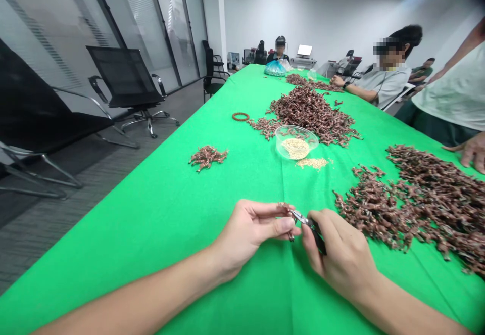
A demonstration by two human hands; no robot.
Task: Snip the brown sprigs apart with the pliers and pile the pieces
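Between the thumb and fingers of my left hand point(252, 231) is a small brown figurine point(291, 235), mostly hidden by the fingers. My right hand point(341, 251) is closed around the dark handles of small pliers point(301, 217). Their metal jaws reach the figurine at my left fingertips; whether they grip it I cannot tell. Just right of my right hand lies a heap of similar brown figurines point(379, 208). A smaller pile of figurines point(207, 158) sits ahead and to the left on the green cloth point(159, 224).
A clear plastic bowl point(278, 148) holds pale small pieces, with more pale pieces point(313, 163) spilled beside it. Behind stands a big brown heap point(312, 112). A brown ring point(240, 116) lies left of it. A co-worker's hand point(473, 150) rests at right; others sit farther back. Chairs point(125, 80) stand left.
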